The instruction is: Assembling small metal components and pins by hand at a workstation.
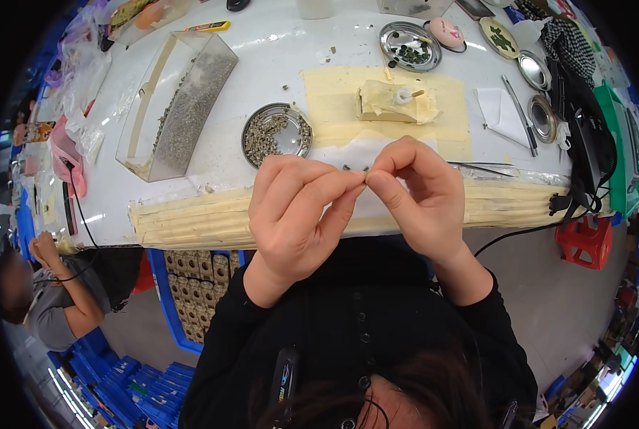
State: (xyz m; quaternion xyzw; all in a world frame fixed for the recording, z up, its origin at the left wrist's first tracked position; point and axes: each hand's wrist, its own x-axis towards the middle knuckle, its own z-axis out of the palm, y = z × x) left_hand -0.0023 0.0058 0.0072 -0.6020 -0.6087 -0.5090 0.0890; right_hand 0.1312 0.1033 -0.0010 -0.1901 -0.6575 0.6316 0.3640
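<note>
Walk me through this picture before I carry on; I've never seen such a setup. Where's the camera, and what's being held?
There is no machine here: a person works with bare hands. The one picture comes from a wide fisheye camera on that person's head, looking down, so straight edges bend near the rim.

The left hand and right hand meet at the fingertips, apparently pinching a tiny piece too small to identify.

On the white table stand a clear box and a round metal dish, both holding small greyish pieces. Beyond the right hand sits a tape-covered block. Another person is at far left.
</note>
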